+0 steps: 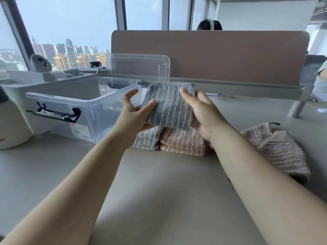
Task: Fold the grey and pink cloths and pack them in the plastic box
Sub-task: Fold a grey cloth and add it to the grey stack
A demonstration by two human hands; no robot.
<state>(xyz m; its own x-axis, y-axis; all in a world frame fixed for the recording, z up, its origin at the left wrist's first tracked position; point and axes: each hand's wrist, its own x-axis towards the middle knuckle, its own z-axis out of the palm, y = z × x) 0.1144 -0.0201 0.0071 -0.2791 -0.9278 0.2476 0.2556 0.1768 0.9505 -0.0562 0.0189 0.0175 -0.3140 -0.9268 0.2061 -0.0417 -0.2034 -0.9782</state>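
Your arms stretch over the table (159, 183), left hand (136, 110) and right hand (200, 110) both gripping a folded grey cloth (169, 106) beside the seemingly empty plastic box (85, 101), two folded cloths (182, 142) beneath, a crumpled heap (279, 149) still unfolded.

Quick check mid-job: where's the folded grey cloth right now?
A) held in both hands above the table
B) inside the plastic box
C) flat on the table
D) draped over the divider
A: the left hand and right hand hold the folded grey cloth in the air beside the plastic box, above a folded pink cloth on the table.
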